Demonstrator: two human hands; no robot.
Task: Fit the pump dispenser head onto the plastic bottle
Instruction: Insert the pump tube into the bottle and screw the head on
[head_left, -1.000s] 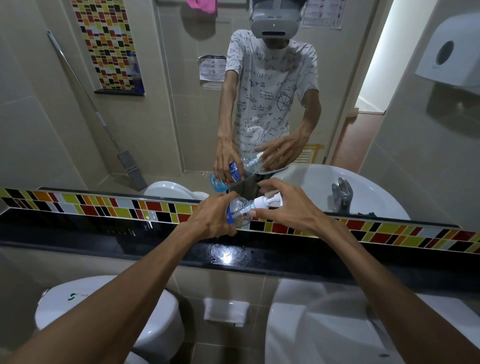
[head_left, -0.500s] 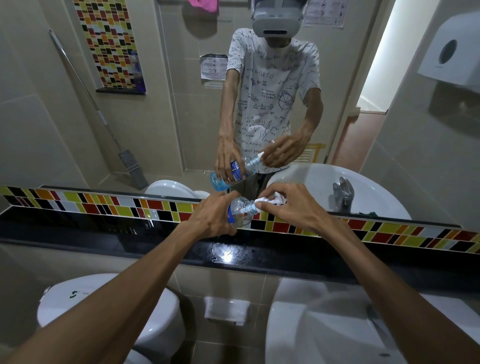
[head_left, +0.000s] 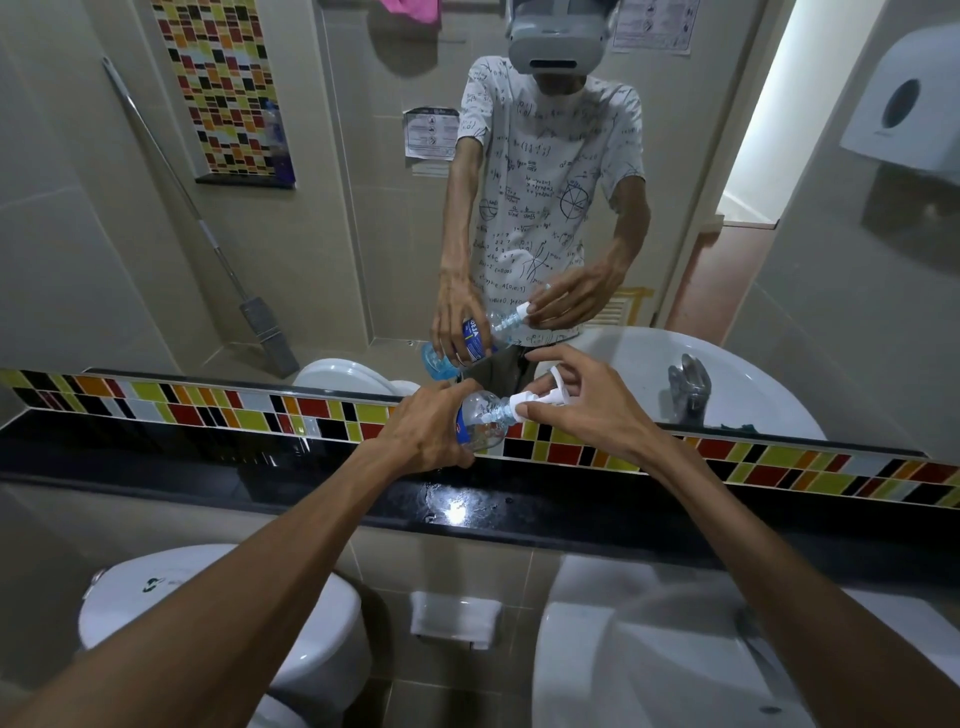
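— Left hand (head_left: 431, 436) wraps the body of the plastic bottle (head_left: 480, 423), tilted on its side above the black ledge (head_left: 260, 467), just in front of the mirror. See the other one?

— Right hand (head_left: 582, 410) pinches the collar of the pump dispenser head (head_left: 537, 400) between thumb and fingertips, the rest of the fingers fanned out; the nozzle pokes up behind them.

— How will it handle?

— Light, I'd judge — thin clear plastic with only a little blue liquid, so it dents if squeezed. Better to grip it at the labelled middle, as now, and turn the ribbed white collar, not the nozzle.

— Looks?

— Clear, blue label, white pump at the neck — whether the collar is seated fully, I can't tell.
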